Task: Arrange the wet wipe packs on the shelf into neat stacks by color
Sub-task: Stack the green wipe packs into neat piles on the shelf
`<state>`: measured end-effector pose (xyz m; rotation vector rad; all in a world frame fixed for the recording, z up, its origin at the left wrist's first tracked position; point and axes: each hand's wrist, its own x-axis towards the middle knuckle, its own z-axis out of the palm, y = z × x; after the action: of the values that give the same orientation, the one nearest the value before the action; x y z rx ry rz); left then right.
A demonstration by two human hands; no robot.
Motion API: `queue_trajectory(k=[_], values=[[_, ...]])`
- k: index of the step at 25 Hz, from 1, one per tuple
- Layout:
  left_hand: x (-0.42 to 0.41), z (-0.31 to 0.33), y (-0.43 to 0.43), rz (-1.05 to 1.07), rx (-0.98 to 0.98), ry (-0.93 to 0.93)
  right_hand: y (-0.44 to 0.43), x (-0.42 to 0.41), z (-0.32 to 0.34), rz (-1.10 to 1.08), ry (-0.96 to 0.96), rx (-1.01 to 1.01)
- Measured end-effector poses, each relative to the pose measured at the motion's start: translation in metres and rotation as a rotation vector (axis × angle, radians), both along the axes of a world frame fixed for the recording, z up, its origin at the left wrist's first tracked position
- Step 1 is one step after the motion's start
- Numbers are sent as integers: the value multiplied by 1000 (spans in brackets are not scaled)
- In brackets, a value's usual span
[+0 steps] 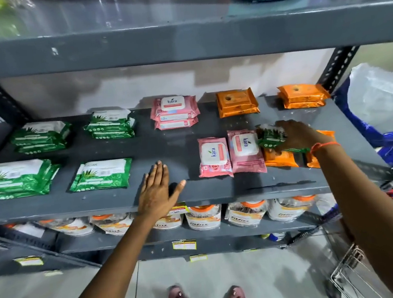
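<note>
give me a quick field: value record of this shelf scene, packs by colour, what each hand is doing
surface: dark grey metal shelf
green packs: four sorted piles at left, e.g. front-left pile
pink packs: back stack; two loose pink packs lying side by side in front
orange packs: two back stacks, e.g.; loose orange packs under the right hand
left hand: flat, open, on the shelf's front edge
right hand: grip closed on small green wipe pack
unsorted: the front-right cluster

Green pack (271,136) blurred, partly covered by right hand (296,135) — print unreadable. Orange packs (279,159) beneath mostly hidden — count indeterminable. Lower-shelf pouches (245,213) cut off by shelf (132,198).
</note>
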<state>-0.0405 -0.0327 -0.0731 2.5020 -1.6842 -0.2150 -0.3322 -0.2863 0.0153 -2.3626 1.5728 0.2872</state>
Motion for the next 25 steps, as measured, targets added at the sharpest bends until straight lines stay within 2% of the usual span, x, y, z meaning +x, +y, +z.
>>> queue_trajectory(k=[7, 10, 14, 18, 21, 25], values=[[13, 6, 4, -33, -22, 79, 11, 18, 10, -26, -31, -191], [26, 9, 21, -85, -106, -27, 39, 50, 25, 1, -157, -279], [62, 9, 59, 7, -235, -120, 96, 138, 36, 120, -323, -157], [112, 8, 105, 156, -317, -116, 152, 229, 23, 239, -304, -100], [150, 3, 130, 235, -265, -78, 182, 286, 17, 276, -271, -69], [183, -7, 141, 198, -114, -40, 213, 346, 13, 326, -252, -79]])
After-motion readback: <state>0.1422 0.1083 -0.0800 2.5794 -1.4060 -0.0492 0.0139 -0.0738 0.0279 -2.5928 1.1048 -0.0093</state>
